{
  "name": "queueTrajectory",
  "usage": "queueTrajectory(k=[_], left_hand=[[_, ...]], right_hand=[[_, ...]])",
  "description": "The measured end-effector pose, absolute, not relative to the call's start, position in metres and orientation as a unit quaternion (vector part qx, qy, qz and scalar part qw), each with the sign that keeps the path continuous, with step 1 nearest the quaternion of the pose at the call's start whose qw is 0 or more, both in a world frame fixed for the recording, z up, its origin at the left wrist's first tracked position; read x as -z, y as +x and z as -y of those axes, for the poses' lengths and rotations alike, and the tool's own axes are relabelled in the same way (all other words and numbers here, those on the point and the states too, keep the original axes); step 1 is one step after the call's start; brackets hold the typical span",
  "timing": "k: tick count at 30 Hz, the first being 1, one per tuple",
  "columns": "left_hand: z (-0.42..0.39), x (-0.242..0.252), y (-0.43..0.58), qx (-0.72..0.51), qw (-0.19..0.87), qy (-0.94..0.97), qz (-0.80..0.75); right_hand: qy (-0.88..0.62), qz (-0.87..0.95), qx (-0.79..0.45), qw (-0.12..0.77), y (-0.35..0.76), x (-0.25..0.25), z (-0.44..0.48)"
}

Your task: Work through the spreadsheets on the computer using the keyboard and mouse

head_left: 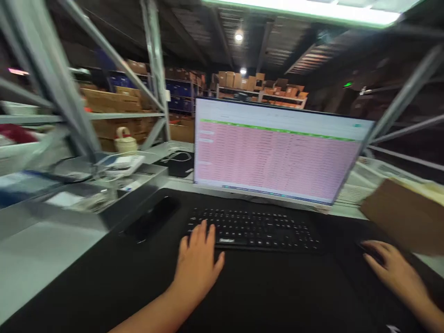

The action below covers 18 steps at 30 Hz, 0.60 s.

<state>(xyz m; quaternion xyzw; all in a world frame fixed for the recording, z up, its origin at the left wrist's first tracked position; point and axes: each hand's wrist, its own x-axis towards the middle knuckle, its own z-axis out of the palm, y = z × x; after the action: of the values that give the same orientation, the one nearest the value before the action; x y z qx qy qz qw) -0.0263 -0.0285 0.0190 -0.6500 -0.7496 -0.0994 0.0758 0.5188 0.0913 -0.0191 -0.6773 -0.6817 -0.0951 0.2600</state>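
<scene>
My left hand [197,252] lies with spread fingers over the left end of a black keyboard [256,231], fingertips on or just above the keys. On the right, my right hand [395,268] curves over a dark computer mouse [376,255], which the fingers and palm partly hide. Both rest on a large black desk mat [270,291]. Behind the keyboard stands a monitor [277,157], showing a pink spreadsheet with a green header row. A black smartphone [152,218] lies flat to the left of the keyboard.
A grey tray [135,196] with cables and papers stands at the left, a cream-coloured bottle [125,142] behind it. At the right leans a brown cardboard piece [404,217]. Metal rack posts [156,69] frame the desk; shelves of cardboard boxes [239,81] stand farther back.
</scene>
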Motion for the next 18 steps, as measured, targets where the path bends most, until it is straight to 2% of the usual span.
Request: queueTrajectory(k=[5,18], left_hand=[[0.017,-0.004,-0.035,0.102,0.127,-0.644,0.747],[0.018,-0.002,-0.036,0.107,0.119,-0.65,0.743]], right_hand=[[-0.701,0.668,0.062,0.242,0.484,-0.007,-0.075],[-0.716,0.659,0.059,0.223,0.489,-0.004,-0.074]])
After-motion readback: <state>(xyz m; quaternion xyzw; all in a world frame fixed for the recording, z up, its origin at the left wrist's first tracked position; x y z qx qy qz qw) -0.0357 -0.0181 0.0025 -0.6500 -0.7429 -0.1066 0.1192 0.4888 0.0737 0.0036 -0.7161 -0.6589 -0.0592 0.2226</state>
